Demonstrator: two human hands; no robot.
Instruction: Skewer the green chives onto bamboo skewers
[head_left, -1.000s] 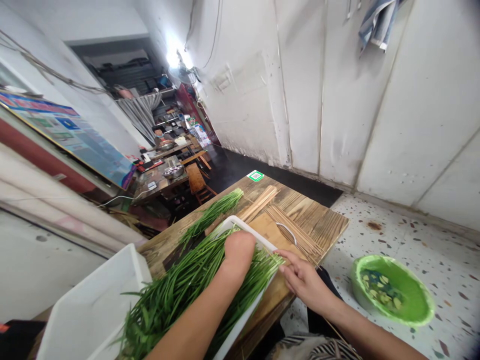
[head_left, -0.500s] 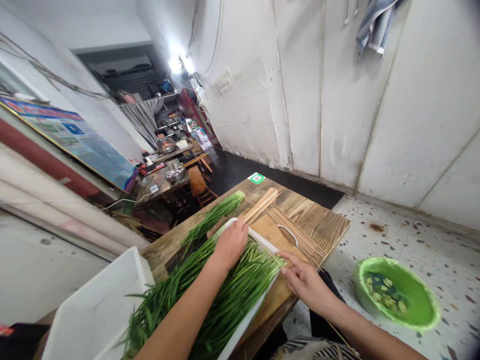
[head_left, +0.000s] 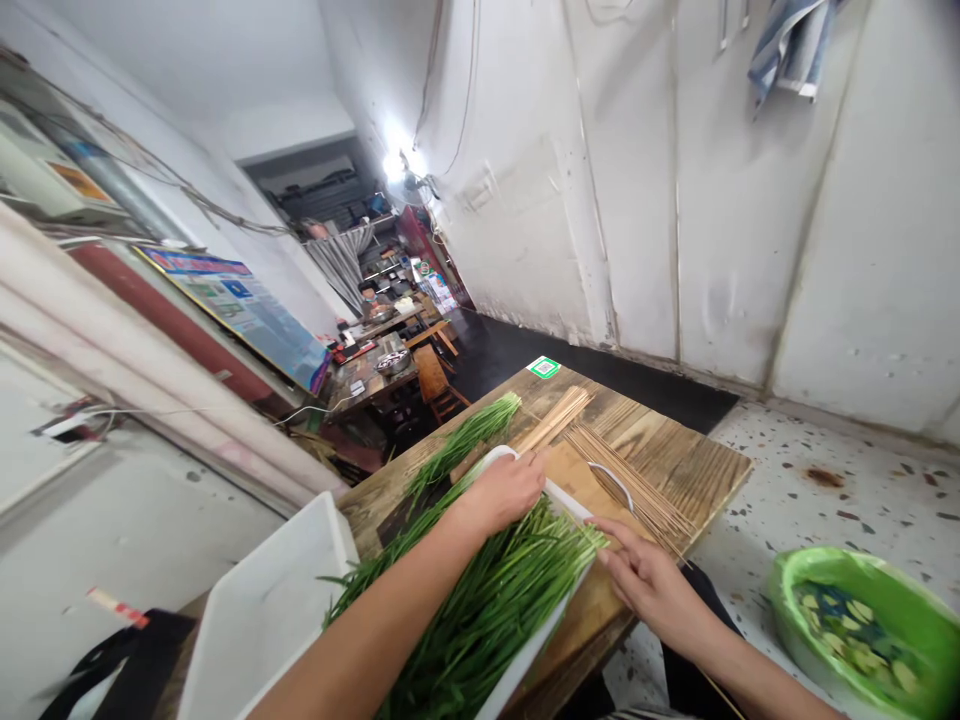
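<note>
Long green garlic chives (head_left: pixel 480 610) fill a white tray (head_left: pixel 517 665) on the wooden table. My left hand (head_left: pixel 510 492) lies palm down over their pale ends at the tray's far rim, fingers curled; what they hold is hidden. At the tray's right rim, my right hand (head_left: pixel 649 575) has thumb and fingers closed near the chive ends. A thin bamboo skewer (head_left: pixel 721 692) runs out from under that hand, its upper part hidden. Beyond the tray lie a bundle of skewers (head_left: pixel 559 418) and more loose skewers (head_left: pixel 637 480). A smaller bunch of chives (head_left: pixel 469 440) rests beyond the tray to the left.
An empty-looking white bin (head_left: pixel 262 610) stands at the left. On the speckled floor to the right is a green basin (head_left: pixel 787 600) with pale pieces in it. A card with a code (head_left: pixel 544 367) sits at the table's far corner. Farther back are another table and a stool (head_left: pixel 431 375).
The view has turned left, so the scene sits farther right. My left hand has slid slightly right along the tray's far rim. My right hand stays by the chive ends.
</note>
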